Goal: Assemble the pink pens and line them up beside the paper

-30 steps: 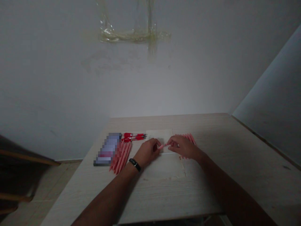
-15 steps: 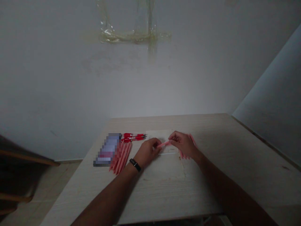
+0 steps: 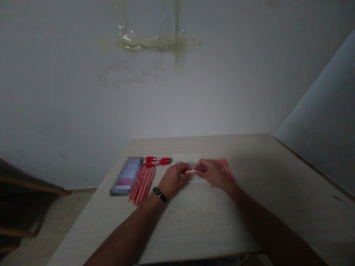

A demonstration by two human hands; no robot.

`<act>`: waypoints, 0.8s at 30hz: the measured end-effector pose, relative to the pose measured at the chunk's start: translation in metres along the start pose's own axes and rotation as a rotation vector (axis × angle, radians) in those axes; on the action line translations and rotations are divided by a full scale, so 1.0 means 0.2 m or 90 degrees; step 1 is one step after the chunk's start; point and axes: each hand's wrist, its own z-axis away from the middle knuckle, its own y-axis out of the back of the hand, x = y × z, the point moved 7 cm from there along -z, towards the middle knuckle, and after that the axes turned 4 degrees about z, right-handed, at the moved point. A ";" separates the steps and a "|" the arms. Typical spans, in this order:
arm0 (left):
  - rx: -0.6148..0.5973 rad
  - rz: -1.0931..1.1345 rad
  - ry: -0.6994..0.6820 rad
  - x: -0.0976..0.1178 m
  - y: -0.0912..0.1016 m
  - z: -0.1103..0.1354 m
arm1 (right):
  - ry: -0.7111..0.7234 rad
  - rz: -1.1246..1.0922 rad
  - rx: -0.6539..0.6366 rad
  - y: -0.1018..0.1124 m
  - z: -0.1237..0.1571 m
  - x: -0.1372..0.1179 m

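Observation:
My left hand (image 3: 175, 176), with a black band at the wrist, has its fingers closed on one end of a pink pen (image 3: 190, 172). My right hand (image 3: 211, 173) pinches the other end, so the pen lies almost level between both hands. A short pink and pale stretch of it shows; the fingertips cover the rest. Just beyond my right hand, several pink pens (image 3: 227, 169) lie side by side, partly hidden by it. To the left of my left hand rests a bundle of pink pens (image 3: 144, 187). Behind that are several red pens (image 3: 158, 162) with dark tips.
A pixelated phone-like slab (image 3: 126, 177) lies left of the pens. Under my hands is a pale, sheet-like patch (image 3: 191, 199) on the wooden table (image 3: 277, 166). A wall with yellowed tape (image 3: 152, 45) rises behind, and another wall stands at the right.
My right hand has shifted slightly left and down, closer to my left hand. The pen between them has turned nearly level, and more of the right-hand row of pens shows.

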 end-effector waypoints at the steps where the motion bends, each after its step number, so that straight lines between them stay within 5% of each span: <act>1: 0.002 -0.005 -0.006 0.01 0.00 0.00 | -0.009 0.004 -0.009 0.00 0.00 0.00; 24: 0.047 -0.010 -0.036 0.05 0.03 0.00 | -0.058 -0.022 -0.047 -0.02 0.00 0.08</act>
